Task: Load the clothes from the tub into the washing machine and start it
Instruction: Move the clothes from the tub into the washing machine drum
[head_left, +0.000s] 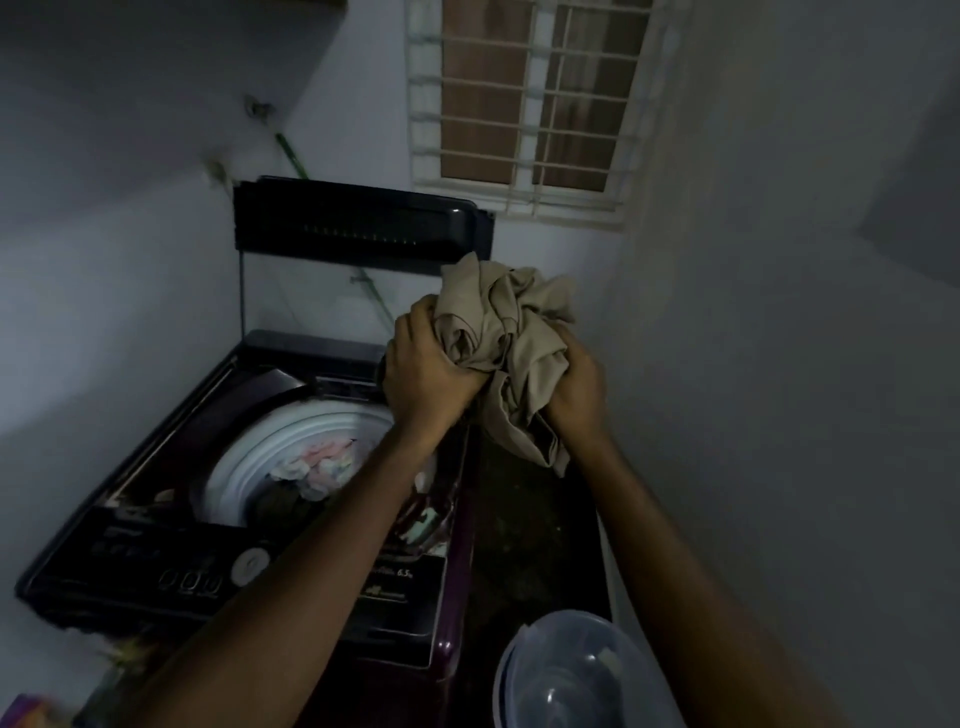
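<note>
Head camera has both arms stretched forward, left hand (423, 364) and right hand (574, 384) side by side, fingers (415, 314) curled tight into a bunched beige garment (511, 322), open washing machine (156, 551) down-left of them, tub (566, 670) well below.

Window (524, 104): high on the far wall, near its right corner; we note a white barred grille over brownish panes.
Green hose (291, 153): slants down the wall left of the window.
Wall fittings (257, 109): two near the hose; too blurred for us to name.
Floor (524, 519): dark mottled strip along the right wall's foot.
</note>
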